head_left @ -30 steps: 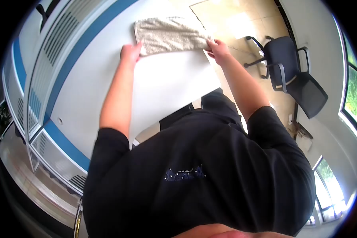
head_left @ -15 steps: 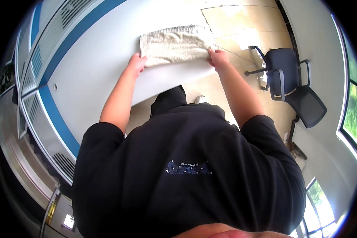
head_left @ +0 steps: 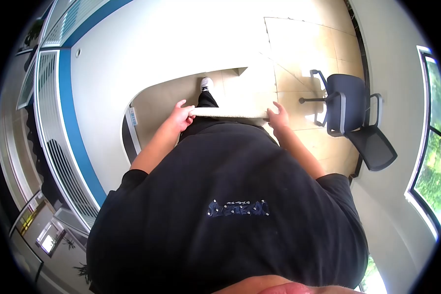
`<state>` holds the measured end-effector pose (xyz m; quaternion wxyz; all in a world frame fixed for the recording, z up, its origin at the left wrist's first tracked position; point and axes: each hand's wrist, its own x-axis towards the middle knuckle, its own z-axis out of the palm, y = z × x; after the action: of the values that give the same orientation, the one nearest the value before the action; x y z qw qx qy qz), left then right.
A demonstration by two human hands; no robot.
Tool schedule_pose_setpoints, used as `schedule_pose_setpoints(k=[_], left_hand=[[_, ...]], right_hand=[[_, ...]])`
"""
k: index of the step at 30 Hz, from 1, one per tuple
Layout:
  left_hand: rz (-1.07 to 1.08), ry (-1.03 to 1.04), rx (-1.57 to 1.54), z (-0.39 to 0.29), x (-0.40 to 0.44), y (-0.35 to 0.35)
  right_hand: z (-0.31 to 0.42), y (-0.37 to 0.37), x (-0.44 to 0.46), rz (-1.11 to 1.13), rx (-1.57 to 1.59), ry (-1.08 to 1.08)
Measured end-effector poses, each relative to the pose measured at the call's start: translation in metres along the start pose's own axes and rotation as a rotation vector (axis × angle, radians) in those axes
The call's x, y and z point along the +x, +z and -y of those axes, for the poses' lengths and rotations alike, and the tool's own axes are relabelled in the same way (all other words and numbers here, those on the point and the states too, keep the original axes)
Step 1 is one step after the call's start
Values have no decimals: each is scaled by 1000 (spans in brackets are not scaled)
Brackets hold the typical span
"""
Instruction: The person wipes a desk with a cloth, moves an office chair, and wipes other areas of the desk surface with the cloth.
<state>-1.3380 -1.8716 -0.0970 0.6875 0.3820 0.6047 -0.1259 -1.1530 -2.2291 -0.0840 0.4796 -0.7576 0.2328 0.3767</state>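
A cream towel (head_left: 230, 112) is stretched between my two hands in front of my waist, off the table. Only its top edge shows, as a thin pale band; the cloth below is out of sight. My left hand (head_left: 182, 116) pinches the towel's left end, with some fingers sticking outward. At the opposite end, my right hand (head_left: 278, 117) is closed on the right corner, one finger raised.
The white table (head_left: 147, 44) curves along the left and ahead, beside a blue-edged partition (head_left: 78, 132). A black office chair (head_left: 348, 105) stands on the tiled floor (head_left: 299, 59) to the right, near the wall. My shoe (head_left: 207, 84) shows below the table edge.
Both hands have lifted the towel off the table and drawn it back towards my body. It went from lying flat to being seen edge-on. My view has shifted, and my foot has come into sight.
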Motion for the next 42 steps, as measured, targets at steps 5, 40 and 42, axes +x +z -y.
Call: schedule_pose_setpoints(k=[5,40,42], left_hand=[[49,-63,-347,-45,25,7],[-378,1041,1500,-220,118,125],[-386,1046,1522,-262,135,130]], right_hand=[[53,8,33,14,-15,-118],[244,195,165,-263,-1290,-758],[280,211,182,-287,-1309,-754]])
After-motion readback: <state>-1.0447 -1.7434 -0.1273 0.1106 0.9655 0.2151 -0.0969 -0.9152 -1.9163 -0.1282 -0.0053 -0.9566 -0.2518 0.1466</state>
